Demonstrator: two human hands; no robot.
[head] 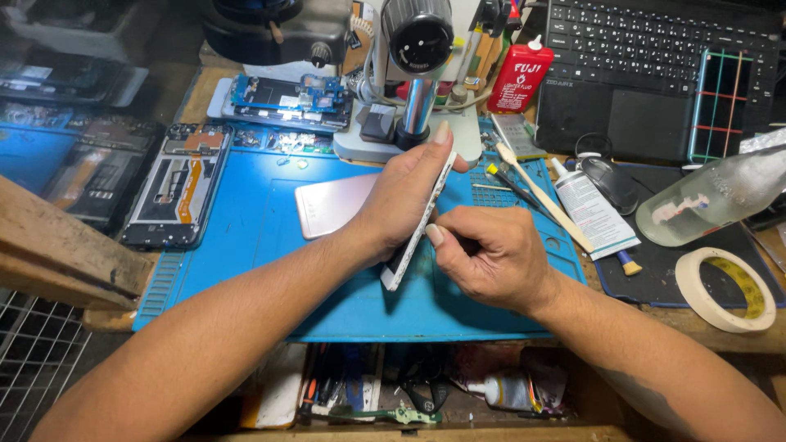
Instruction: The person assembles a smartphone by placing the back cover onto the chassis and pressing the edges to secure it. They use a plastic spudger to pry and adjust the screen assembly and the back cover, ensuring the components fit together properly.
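Note:
My left hand (403, 196) grips a white phone body (416, 237) held on its edge over the blue work mat (254, 237), fingers wrapped over its back and thumb side up. My right hand (485, 254) is closed around a thin dark tool (468, 243) whose tip meets the phone's edge; most of the tool is hidden in my fist. A pink phone back cover (327, 205) lies flat on the mat just behind my left wrist.
An opened phone frame (173, 190) and a bare circuit board phone (282, 100) lie at left and back. A microscope stand (413, 82), red fluid bottle (520, 78), laptop (655, 74), glue tube (594, 211), clear bottle (712, 196) and tape roll (727, 288) crowd the right.

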